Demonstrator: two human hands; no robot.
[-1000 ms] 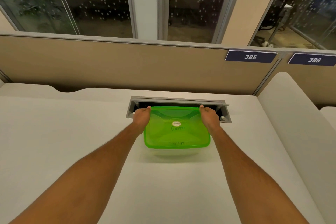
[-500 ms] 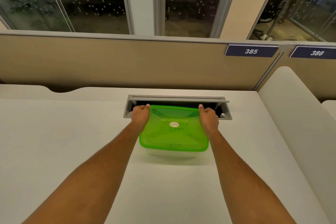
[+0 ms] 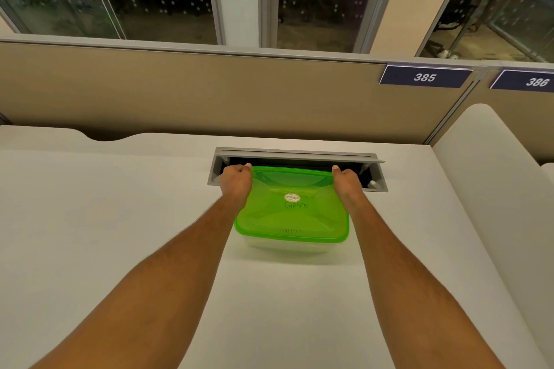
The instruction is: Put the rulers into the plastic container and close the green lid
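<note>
A translucent green lid (image 3: 292, 213) with a round sticker and handwriting lies on a clear plastic container (image 3: 287, 247) in the middle of the white desk (image 3: 120, 219). My left hand (image 3: 236, 181) grips the lid's far left corner. My right hand (image 3: 346, 181) grips its far right corner. Both hands have their fingers curled over the far edge. No rulers show; the green lid hides the inside of the container.
Just behind the container is an open grey cable tray (image 3: 296, 156) sunk into the desk. A beige partition (image 3: 209, 93) with number plates 385 (image 3: 424, 77) and 386 closes the back. A white divider (image 3: 491, 189) rises on the right.
The view has dipped slightly and the container sits a little nearer to me. Both hands stay on the lid's far corners.
</note>
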